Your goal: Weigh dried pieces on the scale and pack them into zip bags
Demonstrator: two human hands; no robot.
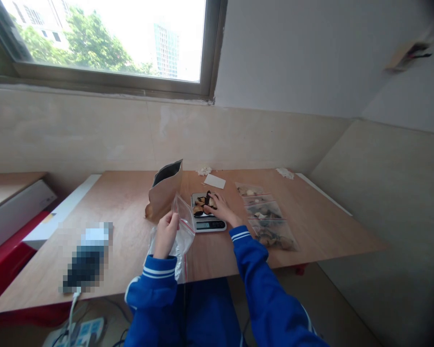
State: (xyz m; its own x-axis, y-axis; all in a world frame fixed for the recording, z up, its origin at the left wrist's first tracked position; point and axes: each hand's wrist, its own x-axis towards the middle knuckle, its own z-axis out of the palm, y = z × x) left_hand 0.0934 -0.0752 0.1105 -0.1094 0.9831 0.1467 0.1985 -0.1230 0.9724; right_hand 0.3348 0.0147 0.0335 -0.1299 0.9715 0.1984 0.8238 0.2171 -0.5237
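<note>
Pinching a clear zip bag (185,241) with the left hand (167,231); laying the right hand (221,210) on dried pieces (199,206) atop the scale (212,226), cannot tell if gripping; seemingly arranging them, probably calling next for a sure pinch.

Daylight admitted through window (108,43), sky (137,29) bleached white, upper wall (292,58) left in grey shade, wall fitting (405,58) blurred, right edge darkened, flat device (87,258) obscured by pixelation.

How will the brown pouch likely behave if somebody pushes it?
The brown pouch may tip rather easily, because it stands tall with its mouth open. Its wavy rim suggests walls that would probably bend. Weight is uncertain: any contents are hidden.
</note>
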